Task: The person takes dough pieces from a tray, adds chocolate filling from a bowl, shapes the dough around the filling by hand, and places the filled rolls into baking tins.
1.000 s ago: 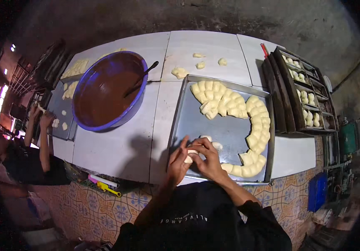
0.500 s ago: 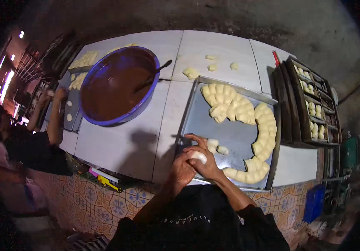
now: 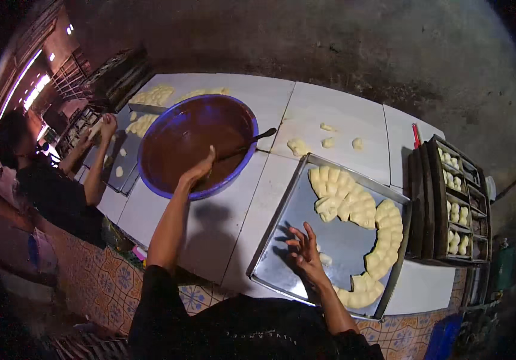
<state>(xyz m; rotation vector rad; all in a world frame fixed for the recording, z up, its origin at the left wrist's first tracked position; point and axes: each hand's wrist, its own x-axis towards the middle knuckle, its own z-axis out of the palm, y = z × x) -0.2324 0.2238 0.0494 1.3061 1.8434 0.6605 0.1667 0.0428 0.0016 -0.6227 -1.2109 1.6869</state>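
My left hand [image 3: 201, 167] is over the blue basin [image 3: 150, 159] of brown paste [image 3: 180, 132], its fingers curled around something I cannot make out. A dark-handled utensil [image 3: 261, 134] rests in the basin. My right hand [image 3: 304, 252] is open, fingers spread and slightly bent, above the left part of a metal tray [image 3: 270, 258]. Behind that hand, small pale dough pieces [image 3: 324, 259] are partly hidden. A curved band of joined dough balls [image 3: 383, 240] runs round the tray's back and right.
A co-worker [image 3: 51, 198] at the left handles pale dough over another tray [image 3: 123, 180]. Loose dough lumps [image 3: 299, 146] lie on the white tiled table [image 3: 222, 246] behind my tray. Stacked dark moulds [image 3: 477, 210] holding dough stand at the right. A blue crate [image 3: 441, 339] is below.
My hands were together on a white dough ball over the tray; they have parted. The left has moved up-left over the basin; the right has opened. The view has shifted.
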